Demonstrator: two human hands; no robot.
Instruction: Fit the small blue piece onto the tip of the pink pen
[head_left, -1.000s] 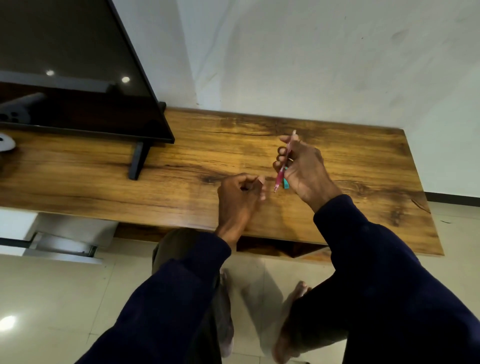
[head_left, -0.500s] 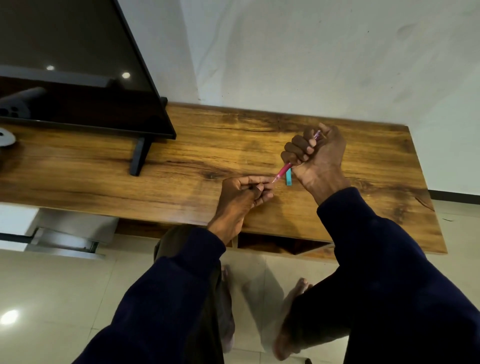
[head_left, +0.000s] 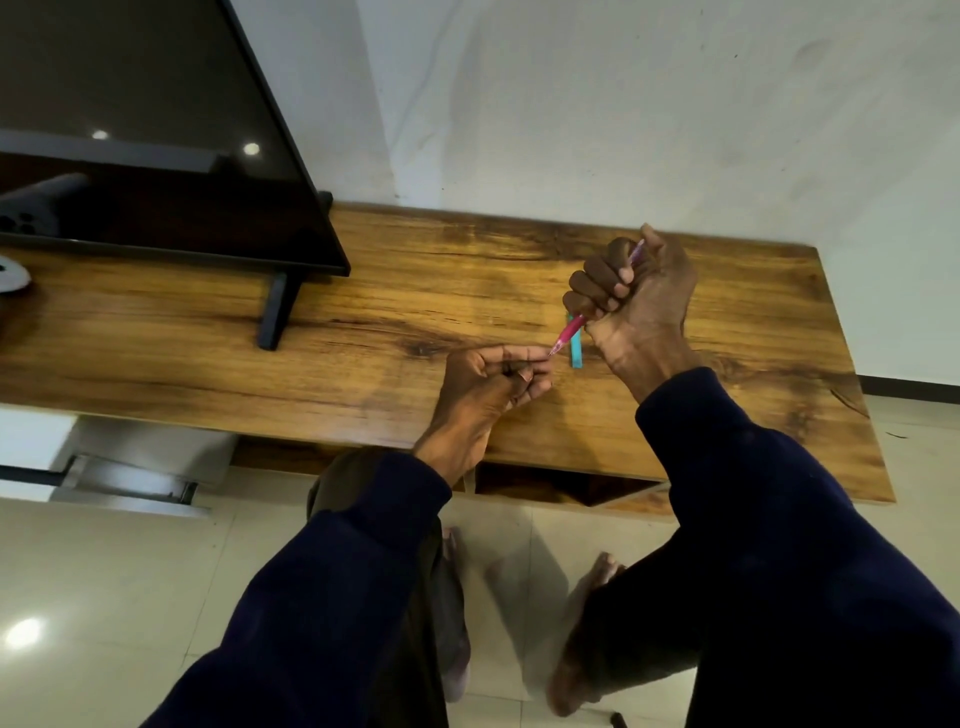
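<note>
We grip the light, stiff pink pen (head_left: 571, 328) mid-barrel in our fisted right hand (head_left: 636, 306), just above the teal strip (head_left: 575, 347) on the counter (head_left: 363, 322), left hand (head_left: 493, 376) fingers pinching at its tip.

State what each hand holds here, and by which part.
The right hand grips the pink pen round its upper barrel, tip pointing down-left. The left hand has its fingers curled at the tip; whether it holds anything cannot be told.

Left of our hands, the television (head_left: 156, 130) and its stand foot (head_left: 275, 317) block the wooden table (head_left: 753, 415); right of the television, bare tabletop lies open to us.
</note>
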